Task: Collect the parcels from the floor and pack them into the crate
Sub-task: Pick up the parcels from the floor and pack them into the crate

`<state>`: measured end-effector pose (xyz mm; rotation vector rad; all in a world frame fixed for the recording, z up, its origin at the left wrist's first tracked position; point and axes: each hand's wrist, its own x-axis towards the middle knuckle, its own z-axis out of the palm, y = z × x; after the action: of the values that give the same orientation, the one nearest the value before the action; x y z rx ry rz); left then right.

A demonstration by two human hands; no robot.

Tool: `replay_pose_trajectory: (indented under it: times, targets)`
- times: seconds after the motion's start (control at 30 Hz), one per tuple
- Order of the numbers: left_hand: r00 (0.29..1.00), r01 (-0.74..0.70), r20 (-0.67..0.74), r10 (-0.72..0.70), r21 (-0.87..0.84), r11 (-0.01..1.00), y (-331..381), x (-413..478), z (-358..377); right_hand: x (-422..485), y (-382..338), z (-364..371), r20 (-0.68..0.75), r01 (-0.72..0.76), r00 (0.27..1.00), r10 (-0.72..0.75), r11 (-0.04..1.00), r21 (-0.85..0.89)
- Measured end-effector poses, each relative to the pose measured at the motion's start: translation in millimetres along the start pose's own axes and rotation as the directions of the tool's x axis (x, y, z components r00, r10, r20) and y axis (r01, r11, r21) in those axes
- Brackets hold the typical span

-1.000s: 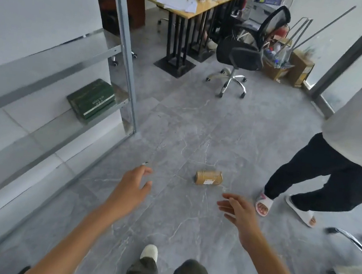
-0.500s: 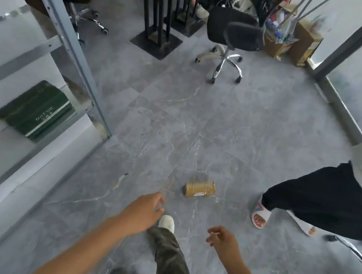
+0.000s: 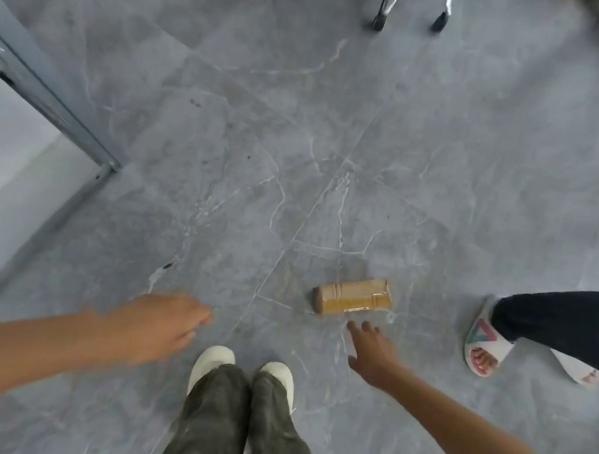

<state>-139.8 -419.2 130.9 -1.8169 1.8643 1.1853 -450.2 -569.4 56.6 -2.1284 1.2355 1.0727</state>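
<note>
A small brown parcel (image 3: 353, 295) wrapped in tape, with a white label strip, lies on the grey marble floor just ahead of my feet. My right hand (image 3: 371, 347) stretches down toward it with fingers spread, its fingertips a short way below the parcel and not touching it. My left hand (image 3: 164, 317) hangs off to the left over bare floor, fingers loosely apart and holding nothing. No crate is in view.
Another person's leg in dark trousers (image 3: 574, 324) and sandalled foot (image 3: 484, 346) stand right of the parcel. An office chair's wheeled base (image 3: 411, 1) is at the top. A metal frame with glass panel (image 3: 41, 93) runs along the left.
I have stepped up to the parcel and tilted the view down; both feet are now together. My right hand has reached out close to the parcel.
</note>
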Motion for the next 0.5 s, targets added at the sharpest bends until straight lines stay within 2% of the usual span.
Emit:
replay_pose_trajectory:
  times: [0.13, 0.27, 0.37, 0.43, 0.5]
  targets:
    - [0.998, -0.009, -0.062, 0.005, -0.066, 0.998, -50.6, 122.9, 60.4, 143.3, 4.6, 54.6, -0.080, -0.070, 0.996, 0.048, 0.950, -0.305]
    - [0.989, -0.081, -0.133, 0.070, -0.083, 0.993, -61.8, 226.2, 101.2, 251.4, 4.1, 110.6, -0.094, -0.081, 0.995, 0.038, 0.851, -0.519]
    - [0.982, -0.127, -0.156, 0.111, -0.098, 0.987, -54.1, 266.7, 108.8, 283.2, -3.1, 137.2, -0.130, -0.074, 0.992, 0.003, 0.838, -0.541]
    - [0.983, -0.124, -0.151, 0.104, -0.131, 0.984, -43.6, 265.9, 104.6, 272.9, -9.6, 142.8, -0.136, -0.014, 0.988, -0.065, 0.859, -0.511]
    - [0.988, -0.116, -0.124, 0.094, -0.183, 0.976, -32.5, 241.9, 94.9, 243.6, -20.3, 135.4, -0.160, 0.093, 0.975, -0.155, 0.936, -0.340]
